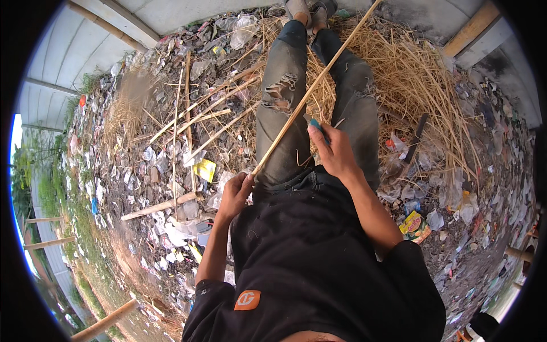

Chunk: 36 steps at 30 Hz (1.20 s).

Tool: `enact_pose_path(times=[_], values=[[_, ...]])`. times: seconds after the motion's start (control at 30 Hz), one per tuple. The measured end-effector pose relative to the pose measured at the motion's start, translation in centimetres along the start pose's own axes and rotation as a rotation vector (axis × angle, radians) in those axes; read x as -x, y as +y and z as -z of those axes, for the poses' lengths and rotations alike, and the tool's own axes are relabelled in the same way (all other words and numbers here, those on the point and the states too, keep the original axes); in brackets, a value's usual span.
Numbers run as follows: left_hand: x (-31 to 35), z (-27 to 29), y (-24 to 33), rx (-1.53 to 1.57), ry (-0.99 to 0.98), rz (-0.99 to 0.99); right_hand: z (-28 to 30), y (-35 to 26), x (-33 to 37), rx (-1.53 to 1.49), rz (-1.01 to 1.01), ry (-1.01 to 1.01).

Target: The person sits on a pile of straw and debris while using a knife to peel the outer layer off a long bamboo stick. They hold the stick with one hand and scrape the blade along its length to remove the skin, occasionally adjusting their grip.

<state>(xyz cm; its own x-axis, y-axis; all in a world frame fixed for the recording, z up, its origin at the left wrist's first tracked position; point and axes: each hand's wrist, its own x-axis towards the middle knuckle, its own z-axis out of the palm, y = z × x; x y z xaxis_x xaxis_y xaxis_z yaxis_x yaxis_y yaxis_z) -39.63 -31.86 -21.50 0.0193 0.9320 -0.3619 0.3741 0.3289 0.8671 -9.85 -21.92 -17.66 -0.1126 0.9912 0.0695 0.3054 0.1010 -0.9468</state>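
My left hand (236,194) is closed around the lower end of a long, thin bamboo strip (307,96). The strip slants up and right across my outstretched legs (285,119), past my feet. In my right hand (336,149), closed above my lap, is a small knife (314,123) with a teal handle; its blade barely shows beside the strip. A thin pale curl (339,122) sticks out by the right fingers. Whether the knife touches the strip I cannot tell.
Pale shavings (410,80) are heaped right of my legs, near a long dark blade-like piece (419,134). Several bamboo strips (219,98) and a thicker bamboo piece (159,206) lie at left. Plastic litter (171,233) covers the ground. A grey wall (188,17) stands ahead.
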Motion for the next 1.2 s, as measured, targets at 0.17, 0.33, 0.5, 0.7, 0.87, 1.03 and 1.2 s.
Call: enact_pose_path(times=[0.17,0.33,0.5,0.7,0.87,1.03,1.2], values=[[-3.6,-2.9,4.8,-0.207,0.129,-0.079,-3.4,0.9,1.8,0.258,-0.035,-0.214],[-4.1,-3.8,5.8,-0.356,0.206,-0.133,-5.6,1.9,2.1,0.413,0.029,-0.223],[-2.2,-3.8,5.9,-0.394,0.239,-0.092,-6.2,1.6,2.7,0.467,0.073,-0.252],[3.5,-0.6,4.2,-0.439,0.194,0.063,-7.3,1.9,2.9,0.492,0.132,-0.259],[11.3,3.0,0.6,-0.397,0.198,0.094,-7.2,2.0,2.3,0.457,0.011,-0.208],[21.7,7.5,-7.2,-0.289,0.255,0.121,-7.4,3.4,2.6,0.474,0.009,-0.003],[32.0,11.8,-16.3,-0.262,0.454,0.106,4.8,4.8,-2.6,0.257,0.162,0.621]])
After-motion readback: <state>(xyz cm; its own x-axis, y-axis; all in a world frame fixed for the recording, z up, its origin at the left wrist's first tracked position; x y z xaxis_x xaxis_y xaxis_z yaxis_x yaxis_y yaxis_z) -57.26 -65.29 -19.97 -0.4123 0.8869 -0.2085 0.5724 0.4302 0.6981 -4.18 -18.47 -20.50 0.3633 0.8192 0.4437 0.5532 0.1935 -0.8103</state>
